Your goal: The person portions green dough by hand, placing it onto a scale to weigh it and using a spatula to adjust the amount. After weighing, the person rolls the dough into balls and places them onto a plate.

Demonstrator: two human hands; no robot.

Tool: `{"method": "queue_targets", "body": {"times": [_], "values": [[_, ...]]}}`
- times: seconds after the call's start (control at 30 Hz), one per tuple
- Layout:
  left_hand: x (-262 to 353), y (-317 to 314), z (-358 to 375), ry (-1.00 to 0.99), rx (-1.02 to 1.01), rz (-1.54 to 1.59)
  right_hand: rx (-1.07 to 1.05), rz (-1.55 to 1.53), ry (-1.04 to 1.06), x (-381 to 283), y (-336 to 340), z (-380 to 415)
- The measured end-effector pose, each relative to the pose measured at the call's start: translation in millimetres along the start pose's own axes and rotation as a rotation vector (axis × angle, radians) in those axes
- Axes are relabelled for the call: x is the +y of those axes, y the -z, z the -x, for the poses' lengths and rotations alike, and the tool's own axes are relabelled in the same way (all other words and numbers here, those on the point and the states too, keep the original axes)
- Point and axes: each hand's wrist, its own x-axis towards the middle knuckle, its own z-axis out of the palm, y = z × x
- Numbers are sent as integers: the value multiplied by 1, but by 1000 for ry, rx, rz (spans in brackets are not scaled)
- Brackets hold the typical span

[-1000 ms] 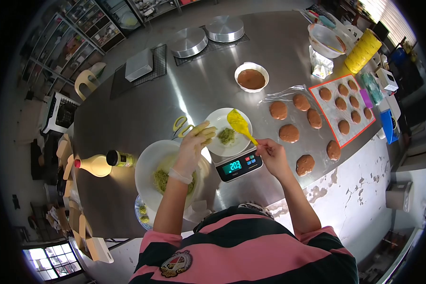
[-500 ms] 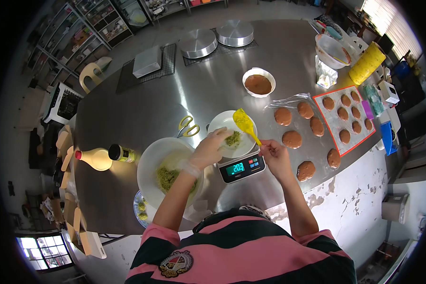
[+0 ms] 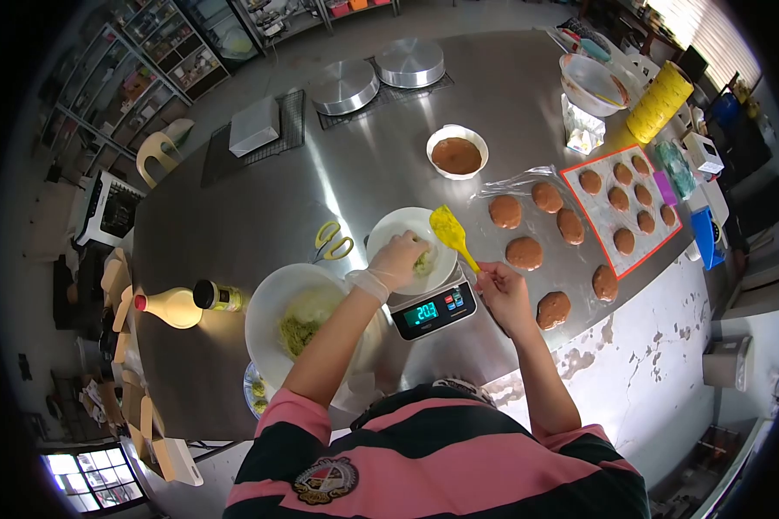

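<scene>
My left hand [image 3: 395, 261], in a clear plastic glove, reaches into a white bowl [image 3: 388, 227]. Its fingers are curled round a clump of green shredded mixture [image 3: 423, 265], which they partly hide. The bowl sits on a digital kitchen scale [image 3: 435, 313] with a lit display that seems to read 203. Bare, my right hand [image 3: 503, 292] grips the handle of a yellow spatula [image 3: 447, 228], whose smeared blade points up over the bowl's right side. Under my left forearm stands a large white mixing bowl [image 3: 268, 298] with more green mixture [image 3: 296, 336].
Brown batter rounds [image 3: 524, 253] lie on plastic film to the right, others on a red-edged mat [image 3: 622, 265]. A bowl of brown batter [image 3: 456, 157] stands ahead. Scissors [image 3: 331, 243], a jar [image 3: 219, 296], a bottle [image 3: 170, 308] and a small plate [image 3: 252, 391] are leftward.
My left hand has dipped lower into the bowl, its fingers closing on the green clump. My right hand holds the spatula much as before. The view has shifted slightly.
</scene>
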Motion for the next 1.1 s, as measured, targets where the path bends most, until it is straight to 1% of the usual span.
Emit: {"method": "queue_targets", "body": {"times": [0.1, 0.17, 0.2, 0.27, 0.3, 0.37, 0.4, 0.47, 0.5, 0.53, 0.57, 0.6, 0.67, 0.7, 0.73, 0.8, 0.87, 0.9, 0.97, 1.03, 1.1], "values": [[-5, -4, 1, -20, 66, 69, -15, 37, -4, -3, -3, -2], [-4, 2, 7, 2, 104, 255, -15, 57, -4, -3, -6, -3], [-5, 7, 11, 3, 112, 253, -7, 45, 15, -1, -7, -4], [-9, 17, 22, 52, 184, 590, -5, 33, 40, -2, -9, -3], [-12, 17, 27, 54, 195, 587, -25, 40, 13, -6, -11, -2], [-18, 18, 42, 123, 189, 1340, -59, 45, 1, -14, -17, -1], [-21, 21, 54, 127, 208, 1333, -81, -5, 0, -18, -22, 1], [-23, 27, 84, 34, 241, 1886, -125, -60, 8, -27, -35, 6], [-26, 27, 99, 38, 267, 1878, -177, -25, 15, -33, -43, 9], [-30, 28, 114, 48, 307, 2024, -230, 9, 25, -36, -52, 12], [-33, 27, 129, 53, 351, 2171, -231, -15, 70, -31, -66, 16], [-40, 23, 143, 53, 385, 2163, -256, -19, 82, -34, -78, 20], [-51, 12, 171, -6, 466, 2271, -281, 179, 225, -43, -101, 30], [-50, 9, 182, 106, 590, 2262, -273, 202, 289, -44, -114, 35], [-52, 6, 193, 105, 620, 2257, -295, 200, 299, -44, -125, 39], [-58, -1, 212, 38, 707, 2237, -332, 239, 439, -42, -145, 45], [-63, -8, 226, 60, 783, 2243, -378, 213, 481, -43, -160, 50], [-62, -8, 231, 83, 831, 2254, -406, 264, 471, -44, -165, 53], [-61, -8, 240, 104, 852, 2258, -448, 318, 463, -45, -174, 57], [-61, -9, 247, 121, 862, 2266, -456, 310, 536, -44, -181, 60], [-63, -14, 250, 132, 854, 2203, -467, 341, 565, -42, -184, 63]]}}
